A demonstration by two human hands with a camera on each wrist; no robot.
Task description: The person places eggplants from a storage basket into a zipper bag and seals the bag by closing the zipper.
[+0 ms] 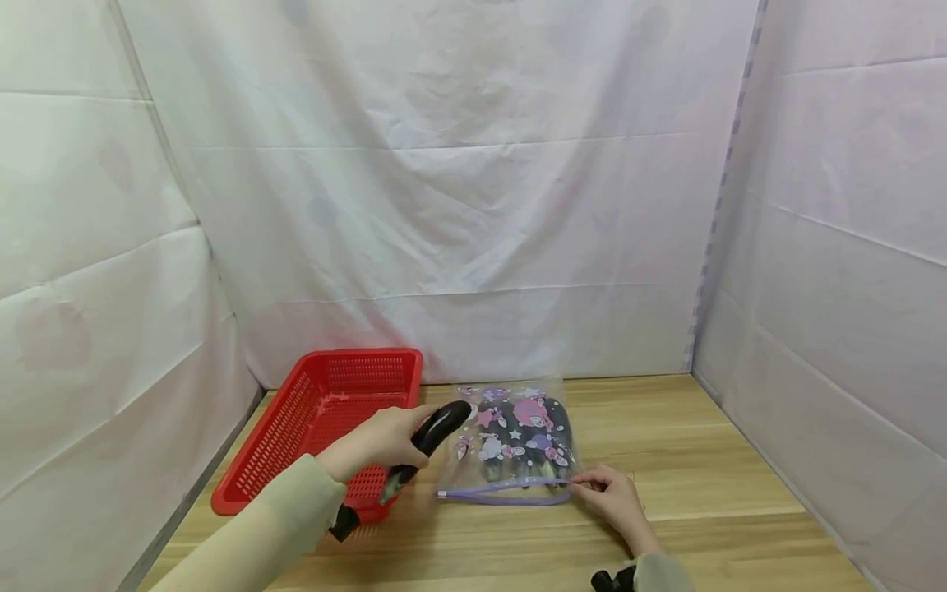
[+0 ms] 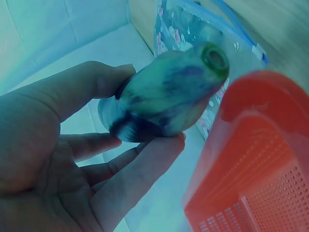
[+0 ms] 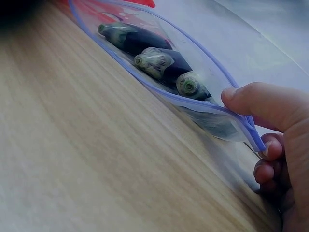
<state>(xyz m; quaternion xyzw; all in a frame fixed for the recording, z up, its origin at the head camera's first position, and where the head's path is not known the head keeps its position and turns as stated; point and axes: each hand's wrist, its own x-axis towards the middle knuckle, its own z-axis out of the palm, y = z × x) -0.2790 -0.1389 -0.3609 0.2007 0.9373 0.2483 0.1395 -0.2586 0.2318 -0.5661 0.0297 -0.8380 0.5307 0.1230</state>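
Note:
My left hand (image 1: 392,437) grips a dark purple eggplant (image 1: 444,423) between thumb and fingers, over the right edge of the red basket. Its pale green stem end (image 2: 215,60) faces the camera in the left wrist view. A clear zip bag (image 1: 459,469) with cartoon prints and a purple zip lies flat to the right. At the bag's right corner, my right hand (image 1: 610,500) pinches the zip edge between thumb and fingers. The bag mouth gapes in the right wrist view, where three eggplants (image 3: 157,63) show inside, stem ends toward the opening.
The red perforated basket (image 1: 318,353) stands at the left, close to the bag; no eggplants show in its visible part. A wood-grain table (image 1: 710,469) lies under everything. White cloth walls (image 1: 459,205) enclose the back and both sides.

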